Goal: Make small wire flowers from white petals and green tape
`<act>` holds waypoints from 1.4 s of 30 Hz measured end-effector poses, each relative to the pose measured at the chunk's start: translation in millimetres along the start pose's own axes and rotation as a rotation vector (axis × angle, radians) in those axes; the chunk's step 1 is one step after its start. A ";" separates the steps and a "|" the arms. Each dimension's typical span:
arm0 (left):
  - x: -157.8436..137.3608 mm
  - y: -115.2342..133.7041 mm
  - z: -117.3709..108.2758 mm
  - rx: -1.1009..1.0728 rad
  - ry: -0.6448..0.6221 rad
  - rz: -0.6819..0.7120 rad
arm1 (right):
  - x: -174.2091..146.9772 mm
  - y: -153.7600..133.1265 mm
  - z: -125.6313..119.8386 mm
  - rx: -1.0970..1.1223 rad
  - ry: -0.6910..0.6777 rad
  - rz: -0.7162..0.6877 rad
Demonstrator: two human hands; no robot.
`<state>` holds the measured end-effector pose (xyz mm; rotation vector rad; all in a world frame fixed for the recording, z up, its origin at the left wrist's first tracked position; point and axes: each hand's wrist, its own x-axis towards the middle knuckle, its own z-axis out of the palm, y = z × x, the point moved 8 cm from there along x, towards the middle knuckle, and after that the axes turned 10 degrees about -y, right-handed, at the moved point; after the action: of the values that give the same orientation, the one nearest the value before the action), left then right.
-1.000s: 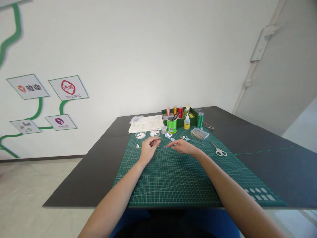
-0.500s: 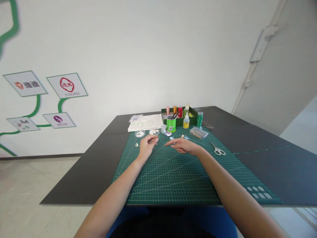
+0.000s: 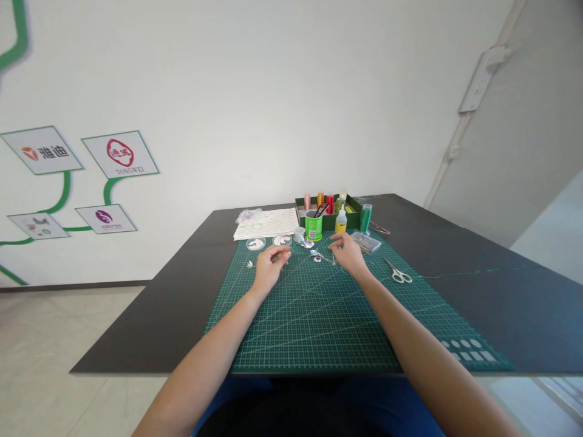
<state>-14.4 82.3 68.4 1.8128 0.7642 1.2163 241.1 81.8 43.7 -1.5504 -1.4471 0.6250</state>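
My left hand (image 3: 269, 268) is over the left part of the green cutting mat (image 3: 314, 328), thumb and fingers pinched together. What they hold, if anything, is too small to make out. My right hand (image 3: 350, 254) is farther right, fingers bent and thumb close to them, near the glue bottle (image 3: 340, 221). A thin pale strand (image 3: 333, 257) shows just under its fingertips; whether it is gripped I cannot tell. Between the hands lie small shiny pale pieces (image 3: 314, 253). Beside my left hand sits a tiny white flower-like piece (image 3: 250, 264).
Two shallow dishes (image 3: 255, 244) of white pieces stand behind my left hand, near white sheets (image 3: 266, 224). A green can (image 3: 313, 227) with dark-handled tools fronts a green box (image 3: 355, 220) of thread spools. Rightward are a clear case (image 3: 370, 243), scissors (image 3: 401, 277) and green thread (image 3: 473, 273).
My right hand has moved right and away from me, its outstretched forefinger now bent. The shiny pieces show more fully. My left hand keeps its pinch in nearly the same place.
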 end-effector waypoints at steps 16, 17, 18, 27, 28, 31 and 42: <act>-0.9 -0.4 3.6 0.016 -0.018 0.004 | -3.4 -16.0 -8.8 0.070 -0.085 -0.006; -0.8 -0.4 3.8 0.016 -0.021 0.008 | -2.9 -13.1 -16.6 0.009 -0.019 0.010; -0.7 -0.3 4.0 0.018 -0.022 0.014 | -2.7 -11.1 -22.5 -0.052 0.037 0.021; -1.3 -1.0 1.4 0.022 0.005 0.018 | -16.4 -39.9 40.1 0.204 -0.296 -0.140; -1.3 -1.6 1.2 0.029 0.005 0.019 | -22.8 -45.1 56.7 0.285 -0.412 -0.133; -1.2 -2.2 0.8 0.059 -0.001 0.034 | -43.2 -58.2 93.5 0.444 -0.663 -0.121; -2.1 8.7 -2.3 0.177 0.024 0.105 | -43.2 -64.3 79.4 0.289 -0.654 -0.244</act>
<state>-16.8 77.0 75.6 2.0077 0.8204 1.2734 133.6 56.0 52.6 -0.9564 -1.8810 1.2025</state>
